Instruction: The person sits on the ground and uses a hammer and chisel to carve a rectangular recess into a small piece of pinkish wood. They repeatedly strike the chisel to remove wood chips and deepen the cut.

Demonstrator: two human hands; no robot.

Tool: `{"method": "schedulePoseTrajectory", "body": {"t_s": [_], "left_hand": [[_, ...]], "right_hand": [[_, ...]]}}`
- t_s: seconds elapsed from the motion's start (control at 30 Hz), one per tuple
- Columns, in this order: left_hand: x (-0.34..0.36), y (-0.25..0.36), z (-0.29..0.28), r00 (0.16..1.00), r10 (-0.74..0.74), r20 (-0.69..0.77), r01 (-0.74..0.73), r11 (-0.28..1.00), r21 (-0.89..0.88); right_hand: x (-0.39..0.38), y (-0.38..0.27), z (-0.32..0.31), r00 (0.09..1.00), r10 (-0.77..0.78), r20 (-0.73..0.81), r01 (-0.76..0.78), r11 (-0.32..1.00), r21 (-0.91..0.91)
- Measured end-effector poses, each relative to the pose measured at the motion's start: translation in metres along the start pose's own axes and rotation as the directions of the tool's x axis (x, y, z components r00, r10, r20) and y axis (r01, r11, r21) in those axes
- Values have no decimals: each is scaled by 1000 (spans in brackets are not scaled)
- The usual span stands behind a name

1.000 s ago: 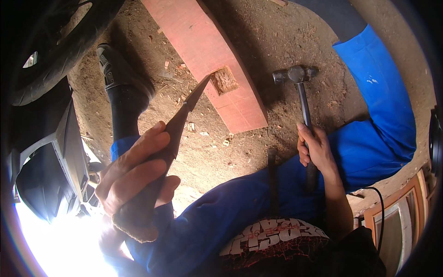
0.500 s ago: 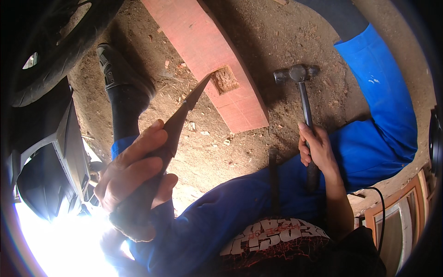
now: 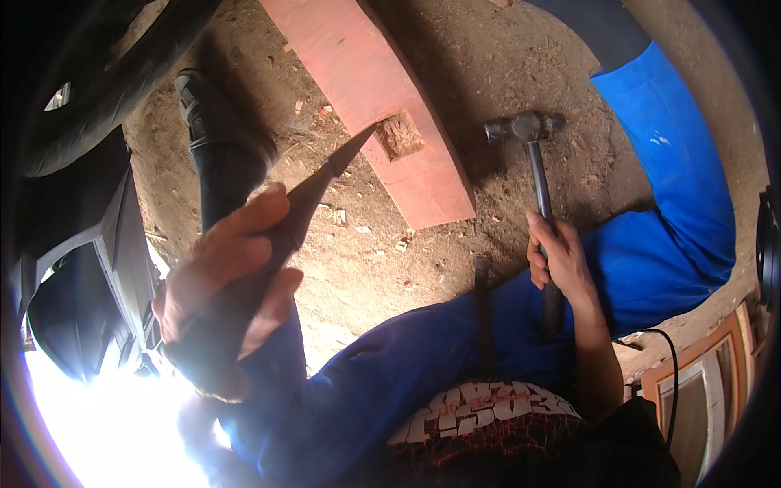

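Note:
My left hand [image 3: 236,272] is wrapped round a dark chisel [image 3: 313,195], which slants up to the right. The chisel's tip appears at the upper left corner of a squarish recess [image 3: 400,136] cut into a reddish wooden beam [image 3: 350,61]. Whether the tip touches the wood is hard to tell. The recess has a rough, splintered floor. Off to the right, my right hand [image 3: 561,260] grips the handle of a ball-peen hammer [image 3: 534,167]. The hammer's dark head points away from me, right of the beam and apart from it.
Wood chips [image 3: 340,216] lie scattered on the dirt ground [image 3: 390,268]. My legs in blue trousers [image 3: 659,171] spread around the beam. A dark bar [image 3: 482,317] lies across my thigh. A black tyre [image 3: 114,106] and vehicle parts stand at left; a wooden frame [image 3: 691,382] is lower right.
My left hand has shifted slightly left and up, laying the chisel at a lower slant, with its tip still by the recess's corner. The hammer and right hand are practically unmoved.

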State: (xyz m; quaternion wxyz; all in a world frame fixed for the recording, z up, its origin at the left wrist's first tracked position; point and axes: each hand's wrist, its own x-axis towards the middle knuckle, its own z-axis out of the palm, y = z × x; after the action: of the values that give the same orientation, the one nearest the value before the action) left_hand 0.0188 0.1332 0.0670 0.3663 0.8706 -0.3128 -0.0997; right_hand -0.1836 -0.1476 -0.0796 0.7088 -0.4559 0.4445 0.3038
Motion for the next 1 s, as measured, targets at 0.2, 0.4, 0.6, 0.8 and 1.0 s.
{"method": "schedulePoseTrajectory", "body": {"t_s": [0.2,0.4,0.6,0.8,1.0], "left_hand": [[23,4,-7,999,-7,48,14,989,-145],[38,-4,-9,991,-98,96,118,967,-227],[25,-5,-33,999,-52,-8,45,924,-380],[36,-22,-22,968,237,-85,-250,946,-204],[31,-23,-29,980,197,-42,-200,974,-108]], "right_hand": [[-3,-2,6,1000,-13,-2,13,1000,-18],[-32,-35,10,992,-88,-87,80,992,-95],[-74,-81,55,967,-252,-27,222,894,-388],[-145,-121,92,825,-555,-107,477,785,-395],[-223,-156,141,533,-846,-6,756,479,-447]]}}
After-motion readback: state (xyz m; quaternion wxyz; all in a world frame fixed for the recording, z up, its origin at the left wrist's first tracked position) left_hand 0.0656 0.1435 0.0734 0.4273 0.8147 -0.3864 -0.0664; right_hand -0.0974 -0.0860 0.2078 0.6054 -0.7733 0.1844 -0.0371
